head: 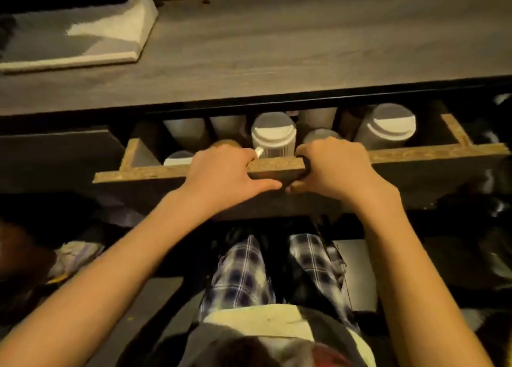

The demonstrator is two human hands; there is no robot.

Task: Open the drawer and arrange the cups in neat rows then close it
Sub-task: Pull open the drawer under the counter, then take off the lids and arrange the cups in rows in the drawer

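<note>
Gripping the drawer (415, 157) by its front edge: left hand (221, 172) and right hand (335, 167) sit side by side mid-front, fingers curled over, thumbs on its face. Centred, likely for a straight slide. It's partly out. Cups (273, 133) just behind the front: pale, crowded, no clear rows.

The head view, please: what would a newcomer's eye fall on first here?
The left hand and right hand grip the top edge of the partly open drawer at centre frame. Behind them, pale cups crowd the drawer unevenly, under the grey wooden countertop.
</note>
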